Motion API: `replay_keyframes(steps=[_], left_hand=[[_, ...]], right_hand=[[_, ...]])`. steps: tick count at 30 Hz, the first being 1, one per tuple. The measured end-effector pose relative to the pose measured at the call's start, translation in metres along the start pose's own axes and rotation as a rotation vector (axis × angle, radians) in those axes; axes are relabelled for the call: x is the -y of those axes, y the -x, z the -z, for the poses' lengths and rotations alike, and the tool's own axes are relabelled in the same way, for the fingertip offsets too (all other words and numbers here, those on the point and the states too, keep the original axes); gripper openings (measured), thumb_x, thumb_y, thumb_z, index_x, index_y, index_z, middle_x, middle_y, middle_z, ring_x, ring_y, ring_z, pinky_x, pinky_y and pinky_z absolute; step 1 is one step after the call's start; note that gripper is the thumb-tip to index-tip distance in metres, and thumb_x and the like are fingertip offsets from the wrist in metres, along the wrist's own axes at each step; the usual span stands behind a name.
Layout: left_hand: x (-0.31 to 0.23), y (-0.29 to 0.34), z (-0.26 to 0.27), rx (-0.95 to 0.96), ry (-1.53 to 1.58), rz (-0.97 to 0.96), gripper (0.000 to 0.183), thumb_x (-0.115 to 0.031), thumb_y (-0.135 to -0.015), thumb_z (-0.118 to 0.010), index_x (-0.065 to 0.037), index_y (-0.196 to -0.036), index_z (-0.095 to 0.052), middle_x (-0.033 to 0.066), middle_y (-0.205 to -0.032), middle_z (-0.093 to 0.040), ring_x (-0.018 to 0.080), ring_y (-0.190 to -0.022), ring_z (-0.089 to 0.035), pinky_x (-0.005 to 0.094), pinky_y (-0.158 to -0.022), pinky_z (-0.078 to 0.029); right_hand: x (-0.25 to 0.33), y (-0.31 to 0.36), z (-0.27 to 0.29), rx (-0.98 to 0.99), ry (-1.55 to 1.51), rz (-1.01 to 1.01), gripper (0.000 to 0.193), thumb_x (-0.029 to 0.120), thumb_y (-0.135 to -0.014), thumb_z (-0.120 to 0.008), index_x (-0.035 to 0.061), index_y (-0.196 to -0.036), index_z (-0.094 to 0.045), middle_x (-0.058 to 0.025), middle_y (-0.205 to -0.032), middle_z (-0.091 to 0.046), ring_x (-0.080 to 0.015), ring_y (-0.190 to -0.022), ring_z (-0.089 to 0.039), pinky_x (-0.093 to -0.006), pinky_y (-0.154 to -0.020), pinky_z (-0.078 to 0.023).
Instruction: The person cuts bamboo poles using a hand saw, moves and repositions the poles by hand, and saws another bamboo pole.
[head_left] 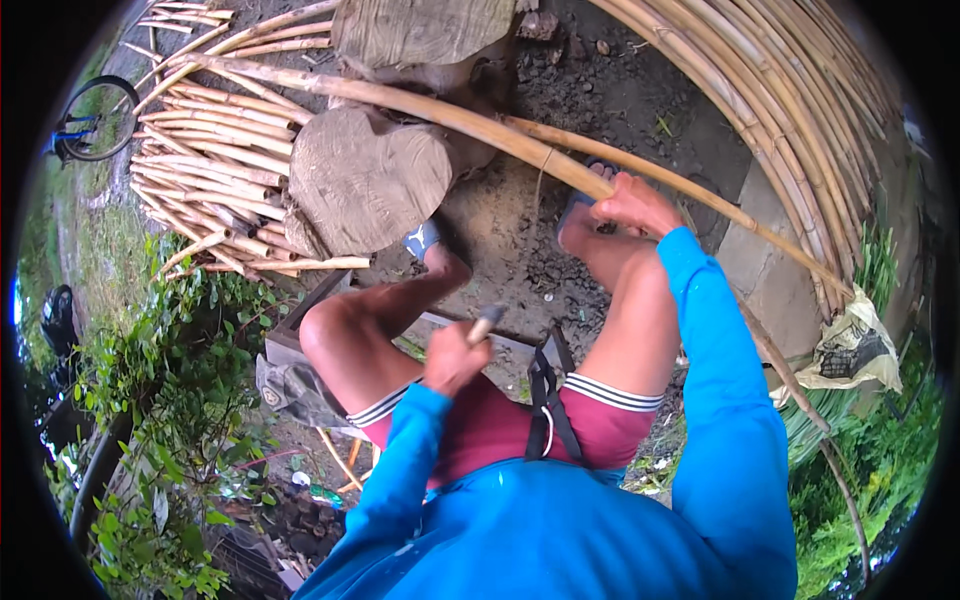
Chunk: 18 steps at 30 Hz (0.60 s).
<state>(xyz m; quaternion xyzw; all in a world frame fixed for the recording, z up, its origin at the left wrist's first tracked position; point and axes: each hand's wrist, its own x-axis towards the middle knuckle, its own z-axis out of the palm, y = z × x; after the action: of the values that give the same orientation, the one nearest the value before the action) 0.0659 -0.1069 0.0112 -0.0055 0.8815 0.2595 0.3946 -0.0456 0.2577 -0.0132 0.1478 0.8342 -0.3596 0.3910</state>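
My right hand [636, 205] is closed round the near end of a long bamboo pole [440, 112]. The pole slants up to the far left, passing over the wooden stumps. In front of my lap, my left hand [457, 357] is wrapped round a wooden-handled tool [486, 325]. A dark part shows at the tool's upper end; its exact kind is not clear. The heart-shaped top of the nearer stump [365, 180] lies between my left foot and the cut canes. A thinner bamboo pole [690, 185] runs behind my right hand toward the right.
Cut bamboo pieces [215, 165] are heaped at the left. Long bamboo poles [790, 110] lie bundled at the far right. Another stump [420, 30] stands at the top. Leafy plants [165, 370] grow at the left, and a bicycle wheel [68, 140] shows beyond.
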Motion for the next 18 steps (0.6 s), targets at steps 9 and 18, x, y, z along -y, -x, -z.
replay_keyframes(steps=[9,18], left_hand=[[-0.017,0.091,0.067,-0.031,0.207,-0.161,0.022,-0.017,-0.075,-0.064,0.002,-0.085,-0.061,0.0261,-0.069,-0.058,0.0432,-0.063,-0.058,0.0491,-0.061,-0.044],[0.02,0.085,0.078,-0.042,0.732,0.052,0.018,-0.016,-0.079,-0.064,0.0,-0.076,-0.056,0.0036,-0.06,-0.05,0.0134,-0.053,-0.043,0.0323,-0.05,-0.037]], right_hand=[[-0.001,0.01,-0.019,-0.231,0.221,-0.137,0.054,0.037,-0.072,-0.067,0.0069,-0.117,-0.065,-0.0275,-0.101,-0.07,-0.0463,-0.1,-0.065,-0.052,-0.089,-0.053],[-0.013,0.035,-0.002,-0.148,0.049,0.251,0.045,0.041,-0.075,-0.07,-0.0021,-0.085,-0.064,-0.0201,-0.068,-0.062,-0.0376,-0.068,-0.063,-0.0471,-0.068,-0.048]])
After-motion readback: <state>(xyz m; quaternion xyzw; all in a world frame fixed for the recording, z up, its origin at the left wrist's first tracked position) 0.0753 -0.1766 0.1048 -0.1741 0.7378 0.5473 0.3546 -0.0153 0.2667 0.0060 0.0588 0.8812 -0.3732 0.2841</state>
